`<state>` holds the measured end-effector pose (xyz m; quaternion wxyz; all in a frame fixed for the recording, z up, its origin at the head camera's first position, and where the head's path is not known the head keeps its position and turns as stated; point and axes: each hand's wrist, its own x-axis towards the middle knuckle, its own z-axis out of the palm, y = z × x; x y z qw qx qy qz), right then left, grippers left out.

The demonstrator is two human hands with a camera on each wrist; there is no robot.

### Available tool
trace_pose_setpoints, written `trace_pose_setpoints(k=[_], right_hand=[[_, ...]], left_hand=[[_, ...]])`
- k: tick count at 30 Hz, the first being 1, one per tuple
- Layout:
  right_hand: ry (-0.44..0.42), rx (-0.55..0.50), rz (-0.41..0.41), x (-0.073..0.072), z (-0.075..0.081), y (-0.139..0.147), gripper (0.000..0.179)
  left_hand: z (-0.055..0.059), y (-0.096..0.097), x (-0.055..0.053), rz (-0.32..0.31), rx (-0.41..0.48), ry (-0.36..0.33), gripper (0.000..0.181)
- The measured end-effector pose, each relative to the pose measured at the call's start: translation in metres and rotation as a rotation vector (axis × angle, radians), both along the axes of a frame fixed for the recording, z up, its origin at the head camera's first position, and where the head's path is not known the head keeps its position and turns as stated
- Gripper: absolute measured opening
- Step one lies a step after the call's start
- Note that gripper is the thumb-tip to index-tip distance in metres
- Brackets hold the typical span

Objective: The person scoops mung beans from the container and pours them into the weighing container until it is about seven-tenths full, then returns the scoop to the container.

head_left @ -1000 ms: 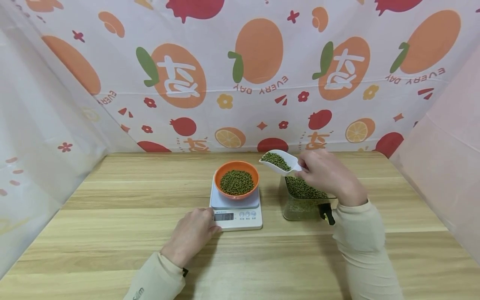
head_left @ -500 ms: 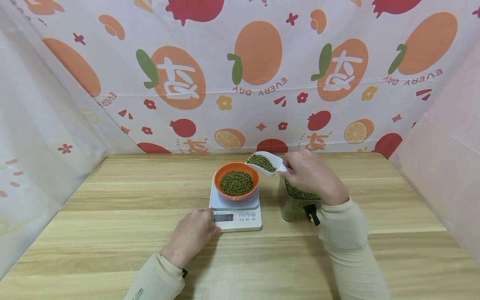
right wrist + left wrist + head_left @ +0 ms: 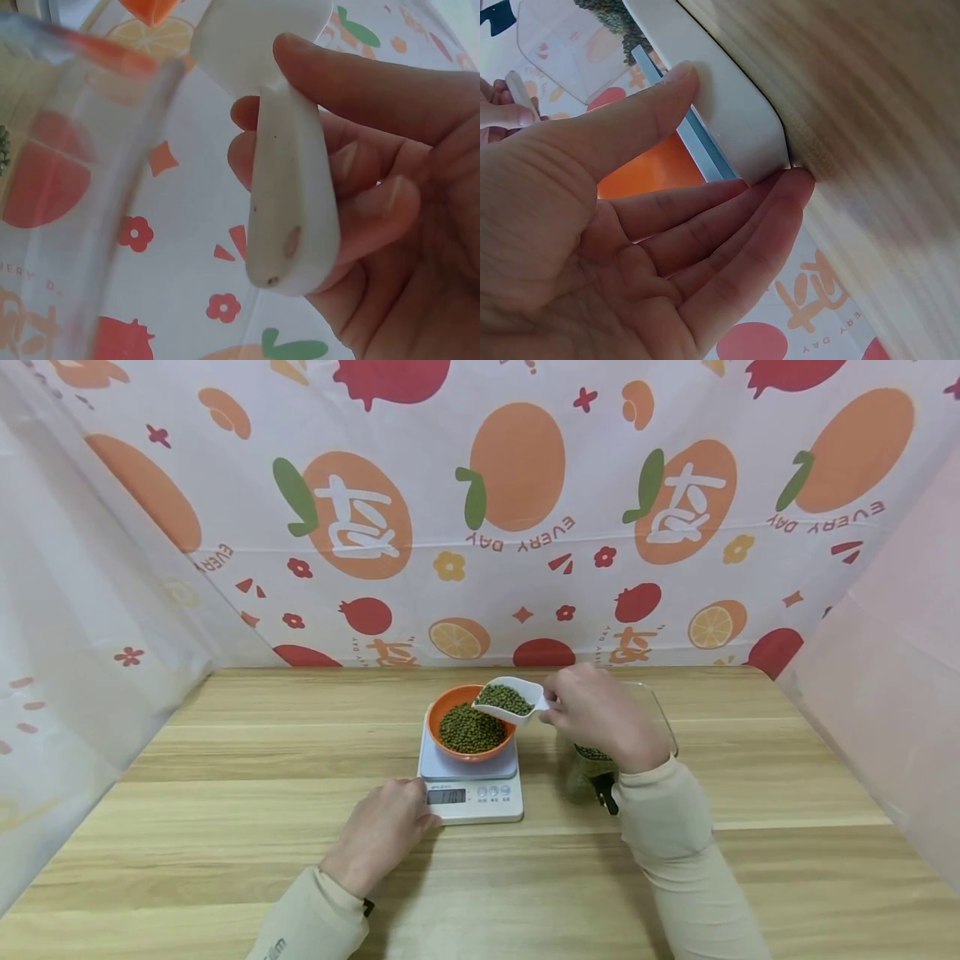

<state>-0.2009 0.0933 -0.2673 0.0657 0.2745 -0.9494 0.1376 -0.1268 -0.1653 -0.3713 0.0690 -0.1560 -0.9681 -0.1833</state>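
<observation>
Wooden planks in a pale grain make up the tabletop point(image 3: 225, 793), and on it I count one kitchen scale point(image 3: 471, 777), one orange bowl point(image 3: 471, 724) and one clear container point(image 3: 600, 760). Two hands are at work. The bowl sits on the scale's platform and is heaped with green mung beans. The scale's small display faces the person, with a row of buttons beside it.

One white scoop point(image 3: 508, 700) is in the right hand point(image 3: 596, 714), the fingers and thumb curled round its flat handle; the right wrist view shows the handle point(image 3: 289, 202) pinched between thumb and the bent fingers. The scoop is full of the same green beans and hangs above the right rim of the bowl, its mouth pointing toward the bowl's middle and tilted slightly down. Whether any beans are falling I cannot tell.

The left hand point(image 3: 382, 831) rests on the tabletop against the near left corner of the scale. In the left wrist view its fingers point(image 3: 727, 225) lie nearly straight along the scale's white edge, the thumb laid on top, so it is relaxed and flat, steadying, gripping nothing.

The clear container stands just right of the scale, mostly hidden behind the right wrist, with more beans showing inside. Both sleeves are one pale beige. Behind stands a sheet printed with oranges and pomegranates.
</observation>
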Motion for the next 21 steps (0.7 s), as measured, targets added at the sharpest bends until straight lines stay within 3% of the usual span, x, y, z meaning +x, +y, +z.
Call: trace_pose_setpoints(k=[6, 21], right_hand=[[0.040, 0.011, 0.019, 0.000, -0.001, -0.005, 0.011], [0.180, 0.102, -0.036, 0.002, -0.002, -0.015, 0.010]], left_hand=[[0.000, 0.000, 0.000, 0.001, -0.001, 0.001, 0.029], [0.000, 0.000, 0.001, -0.007, -0.007, 0.017, 0.028]])
